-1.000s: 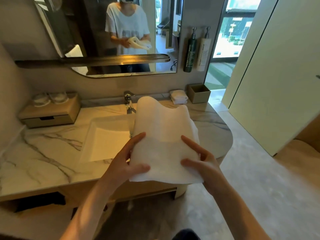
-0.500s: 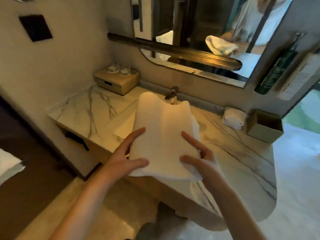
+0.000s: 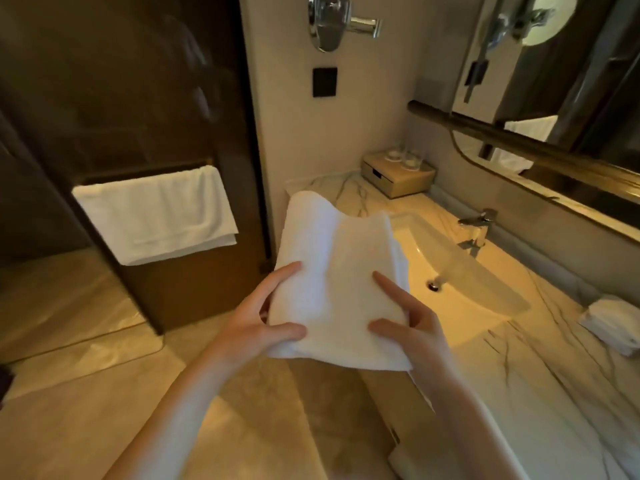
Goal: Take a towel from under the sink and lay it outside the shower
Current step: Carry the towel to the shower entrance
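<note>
A folded white towel (image 3: 334,275) is held flat in front of me at chest height, over the left end of the marble vanity. My left hand (image 3: 256,323) grips its near left edge, thumb on top and fingers underneath. My right hand (image 3: 408,327) grips its near right edge the same way, index finger stretched along the top. The dark glass shower door (image 3: 145,98) stands to the left, with pale floor (image 3: 86,393) in front of it.
Another white towel (image 3: 156,213) hangs on the shower door's rail. The sink (image 3: 460,289) and tap (image 3: 476,230) lie to the right, with a box holding glasses (image 3: 398,176) at the back and a folded cloth (image 3: 613,323) at far right.
My view has swung left from the mirror and counter towards the shower door. Both hands keep the same hold on the towel.
</note>
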The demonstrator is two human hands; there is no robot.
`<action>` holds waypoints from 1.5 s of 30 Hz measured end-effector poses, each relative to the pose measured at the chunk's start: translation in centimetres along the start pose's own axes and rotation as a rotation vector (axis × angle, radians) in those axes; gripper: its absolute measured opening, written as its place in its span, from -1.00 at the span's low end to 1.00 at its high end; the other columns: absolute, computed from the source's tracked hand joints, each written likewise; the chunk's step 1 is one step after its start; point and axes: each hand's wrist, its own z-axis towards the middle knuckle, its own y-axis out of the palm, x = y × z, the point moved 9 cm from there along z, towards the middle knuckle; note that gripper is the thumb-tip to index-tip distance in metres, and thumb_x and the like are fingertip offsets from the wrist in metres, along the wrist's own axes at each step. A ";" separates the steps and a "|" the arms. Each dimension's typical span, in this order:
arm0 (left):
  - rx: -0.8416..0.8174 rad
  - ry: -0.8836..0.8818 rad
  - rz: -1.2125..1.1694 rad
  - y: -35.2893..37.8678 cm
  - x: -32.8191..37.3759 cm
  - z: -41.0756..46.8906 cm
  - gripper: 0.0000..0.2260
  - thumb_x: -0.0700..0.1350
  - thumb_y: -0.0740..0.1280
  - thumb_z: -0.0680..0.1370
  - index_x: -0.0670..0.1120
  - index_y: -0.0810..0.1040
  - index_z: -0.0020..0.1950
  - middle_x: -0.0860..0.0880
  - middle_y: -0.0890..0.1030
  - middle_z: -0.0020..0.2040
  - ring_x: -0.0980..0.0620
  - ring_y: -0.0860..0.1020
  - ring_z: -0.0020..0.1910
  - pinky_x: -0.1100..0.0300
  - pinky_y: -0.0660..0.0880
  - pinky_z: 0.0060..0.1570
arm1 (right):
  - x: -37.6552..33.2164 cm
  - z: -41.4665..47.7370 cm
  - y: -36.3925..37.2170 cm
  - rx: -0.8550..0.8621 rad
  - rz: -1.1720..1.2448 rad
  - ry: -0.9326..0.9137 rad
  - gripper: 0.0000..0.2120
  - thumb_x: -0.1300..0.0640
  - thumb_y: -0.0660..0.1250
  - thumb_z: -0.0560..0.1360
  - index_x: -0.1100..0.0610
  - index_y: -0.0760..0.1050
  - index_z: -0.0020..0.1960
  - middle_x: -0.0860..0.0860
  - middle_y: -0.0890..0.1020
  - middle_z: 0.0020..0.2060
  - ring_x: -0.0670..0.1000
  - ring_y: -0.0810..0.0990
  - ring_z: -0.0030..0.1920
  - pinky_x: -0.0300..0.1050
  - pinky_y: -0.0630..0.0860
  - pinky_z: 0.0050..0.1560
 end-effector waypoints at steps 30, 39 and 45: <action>0.540 -0.083 0.066 11.9 0.3 -67.3 -0.27 -0.04 0.55 0.23 0.40 0.42 0.32 0.37 0.49 0.23 0.25 0.50 0.19 0.21 0.51 0.14 | 3.2 -56.9 10.6 -0.581 -0.001 0.090 -0.42 0.36 0.47 0.38 -0.20 0.59 0.23 -0.13 0.64 0.14 -0.06 0.65 0.06 -0.16 0.62 -0.06; 0.600 -0.128 -0.017 22.1 -0.4 -79.4 -0.28 -0.17 0.54 0.28 0.32 0.43 0.34 0.21 0.50 0.30 0.18 0.50 0.25 0.32 0.46 0.06 | 4.4 -69.6 5.4 -0.629 -0.030 0.138 -0.39 0.43 0.44 0.37 -0.15 0.60 0.24 -0.20 0.69 -0.01 -0.12 0.66 -0.03 -0.21 0.62 -0.12; 0.635 -0.136 -0.070 24.1 -1.3 -85.8 -0.28 -0.21 0.52 0.32 0.24 0.41 0.39 0.31 0.49 0.28 0.22 0.48 0.27 0.37 0.45 0.05 | 5.5 -75.4 6.2 -0.680 -0.036 0.185 -0.40 0.47 0.41 0.38 -0.07 0.58 0.26 -0.19 0.71 -0.03 -0.11 0.68 -0.04 -0.18 0.64 -0.13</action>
